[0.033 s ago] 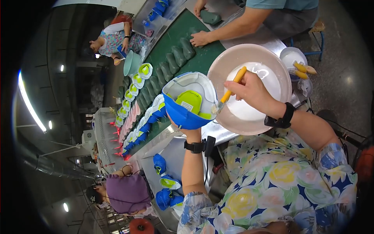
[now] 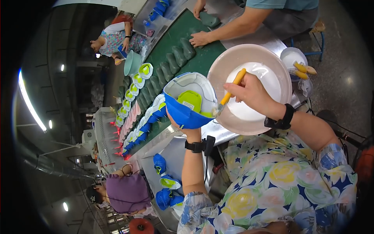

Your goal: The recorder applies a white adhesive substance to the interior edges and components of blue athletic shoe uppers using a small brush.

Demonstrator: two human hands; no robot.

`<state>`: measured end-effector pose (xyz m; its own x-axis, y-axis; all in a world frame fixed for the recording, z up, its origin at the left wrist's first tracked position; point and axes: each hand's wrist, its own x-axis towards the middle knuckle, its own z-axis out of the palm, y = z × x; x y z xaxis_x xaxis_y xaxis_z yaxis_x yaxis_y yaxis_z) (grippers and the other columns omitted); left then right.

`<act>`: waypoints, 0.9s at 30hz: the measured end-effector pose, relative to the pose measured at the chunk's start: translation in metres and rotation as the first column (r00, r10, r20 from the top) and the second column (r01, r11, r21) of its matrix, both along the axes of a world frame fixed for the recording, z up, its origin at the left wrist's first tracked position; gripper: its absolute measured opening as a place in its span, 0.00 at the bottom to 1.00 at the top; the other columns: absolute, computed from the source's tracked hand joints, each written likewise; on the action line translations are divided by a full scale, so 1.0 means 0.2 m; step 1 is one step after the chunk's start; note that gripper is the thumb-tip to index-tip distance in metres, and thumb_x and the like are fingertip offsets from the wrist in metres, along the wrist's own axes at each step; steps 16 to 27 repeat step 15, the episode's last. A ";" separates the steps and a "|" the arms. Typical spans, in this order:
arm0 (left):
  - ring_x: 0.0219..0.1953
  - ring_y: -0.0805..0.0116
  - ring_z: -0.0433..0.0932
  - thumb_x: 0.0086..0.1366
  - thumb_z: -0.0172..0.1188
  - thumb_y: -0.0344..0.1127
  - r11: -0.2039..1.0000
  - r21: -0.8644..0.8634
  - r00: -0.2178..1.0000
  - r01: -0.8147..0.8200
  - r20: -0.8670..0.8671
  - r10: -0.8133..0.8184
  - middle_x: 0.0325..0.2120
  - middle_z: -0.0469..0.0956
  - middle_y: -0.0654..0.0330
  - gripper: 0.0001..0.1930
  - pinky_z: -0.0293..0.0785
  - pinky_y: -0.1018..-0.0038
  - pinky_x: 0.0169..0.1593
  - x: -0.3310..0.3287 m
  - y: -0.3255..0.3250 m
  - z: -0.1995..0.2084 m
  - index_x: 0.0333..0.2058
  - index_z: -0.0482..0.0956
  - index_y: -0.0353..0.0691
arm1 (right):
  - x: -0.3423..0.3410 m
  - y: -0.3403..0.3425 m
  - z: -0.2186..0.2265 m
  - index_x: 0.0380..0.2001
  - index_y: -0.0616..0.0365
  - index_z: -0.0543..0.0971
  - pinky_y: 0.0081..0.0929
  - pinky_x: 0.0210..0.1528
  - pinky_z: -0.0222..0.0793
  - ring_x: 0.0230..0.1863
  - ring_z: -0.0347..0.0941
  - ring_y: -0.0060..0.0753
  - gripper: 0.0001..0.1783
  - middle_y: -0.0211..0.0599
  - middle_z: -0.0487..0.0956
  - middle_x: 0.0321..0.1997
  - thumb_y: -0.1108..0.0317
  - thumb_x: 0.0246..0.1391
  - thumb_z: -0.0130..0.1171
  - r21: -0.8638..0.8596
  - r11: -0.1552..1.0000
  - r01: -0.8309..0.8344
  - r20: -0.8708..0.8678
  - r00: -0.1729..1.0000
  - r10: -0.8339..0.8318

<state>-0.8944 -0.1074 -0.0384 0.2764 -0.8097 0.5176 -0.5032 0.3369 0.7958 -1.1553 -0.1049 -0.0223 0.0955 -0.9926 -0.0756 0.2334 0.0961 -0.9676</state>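
My left hand [image 2: 188,132] is closed on a blue shoe upper [image 2: 183,114], holding it from below. Its open underside faces up, with a white rim and a lime-green lining inside; most of my fingers are hidden behind it. My right hand [image 2: 253,93] grips a brush [image 2: 235,84] by its yellow handle. The bristle end touches the upper's near right rim. Beneath my right hand stands a wide pinkish basin [image 2: 220,64] holding white liquid.
On the green conveyor belt [image 2: 212,50] lie rows of dark green shoe lasts [image 2: 171,62] and more uppers [image 2: 145,71]. A co-worker's hand [image 2: 200,39] rests by the lasts. Blue uppers [image 2: 163,198] lie on the metal surface at my left. A white bucket [image 2: 290,56] with yellow-handled brushes stands beyond the basin.
The shoe upper has turned very slightly in my left hand, and the brush tip has shifted a little along its rim. Both hands keep their holds.
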 end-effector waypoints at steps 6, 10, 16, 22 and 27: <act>0.52 0.64 0.74 0.66 0.55 0.36 0.997 0.005 0.995 0.081 -0.061 -0.080 0.54 0.73 0.55 0.23 0.71 0.67 0.58 0.08 -0.01 0.05 0.58 0.67 0.34 | -0.01 0.01 0.03 0.33 0.66 0.75 0.22 0.25 0.68 0.22 0.73 0.22 0.17 0.36 0.77 0.23 0.61 0.53 0.65 -0.129 0.991 0.036 -0.041 0.998 -0.042; 0.53 0.60 0.76 0.71 0.49 0.45 0.767 0.324 0.668 0.553 -0.723 -0.176 0.52 0.75 0.53 0.23 0.72 0.63 0.58 0.16 0.01 0.10 0.59 0.68 0.38 | -0.10 -0.01 0.07 0.33 0.60 0.74 0.22 0.28 0.68 0.24 0.74 0.24 0.13 0.36 0.78 0.24 0.66 0.53 0.67 -0.488 0.872 0.017 -0.156 0.982 -0.107; 0.58 0.52 0.73 0.70 0.45 0.56 0.367 0.138 0.127 0.920 -0.990 0.056 0.57 0.72 0.52 0.29 0.68 0.53 0.62 0.08 0.13 0.00 0.61 0.66 0.44 | -0.05 -0.03 0.13 0.35 0.58 0.74 0.29 0.36 0.72 0.33 0.76 0.40 0.12 0.37 0.78 0.33 0.68 0.51 0.67 -0.859 0.510 -0.043 -0.075 0.996 -0.042; 0.58 0.52 0.73 0.70 0.45 0.56 0.367 0.138 0.127 0.920 -0.990 0.056 0.57 0.72 0.52 0.29 0.68 0.53 0.62 0.08 0.13 0.00 0.61 0.66 0.44 | -0.05 -0.03 0.13 0.35 0.58 0.74 0.29 0.36 0.72 0.33 0.76 0.40 0.12 0.37 0.78 0.33 0.68 0.51 0.67 -0.859 0.510 -0.043 -0.075 0.996 -0.042; 0.58 0.52 0.73 0.70 0.45 0.56 0.367 0.138 0.127 0.920 -0.990 0.056 0.57 0.72 0.52 0.29 0.68 0.53 0.62 0.08 0.13 0.00 0.61 0.66 0.44 | -0.05 -0.03 0.13 0.35 0.58 0.74 0.29 0.36 0.72 0.33 0.76 0.40 0.12 0.37 0.78 0.33 0.68 0.51 0.67 -0.859 0.510 -0.043 -0.075 0.996 -0.042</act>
